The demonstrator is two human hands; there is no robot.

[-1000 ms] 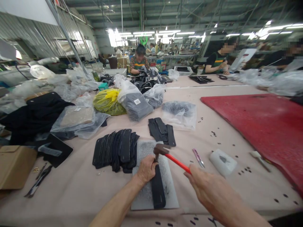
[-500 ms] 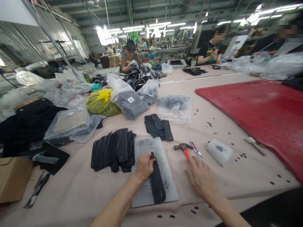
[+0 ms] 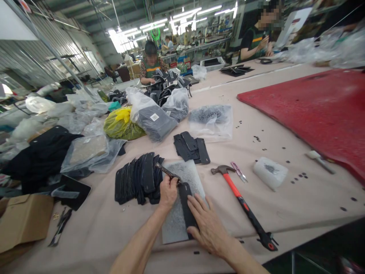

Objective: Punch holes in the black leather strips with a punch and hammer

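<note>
My left hand (image 3: 167, 191) is closed around a slim metal punch (image 3: 165, 171), tilted up to the left over the top end of a black strap piece (image 3: 186, 201). That strap lies on a grey speckled cutting pad (image 3: 182, 179). My right hand (image 3: 209, 224) rests flat on the strap's lower end, fingers spread. A hammer with a red and black handle (image 3: 241, 199) lies on the table just right of the pad, in neither hand. A fanned stack of black pieces (image 3: 137, 177) sits left of the pad.
A smaller black pile (image 3: 191, 147), small snips (image 3: 238, 172), a white block (image 3: 269, 173) and scattered punched dots lie beyond. A red mat (image 3: 310, 110) covers the right. Plastic bags (image 3: 155, 121), black fabric (image 3: 42, 154) and a cardboard box (image 3: 24, 220) crowd the left. Other people work at the far end.
My right hand let go of the hammer, which now lies on the table, and moved onto the strap. My left hand tilted the punch away from upright.
</note>
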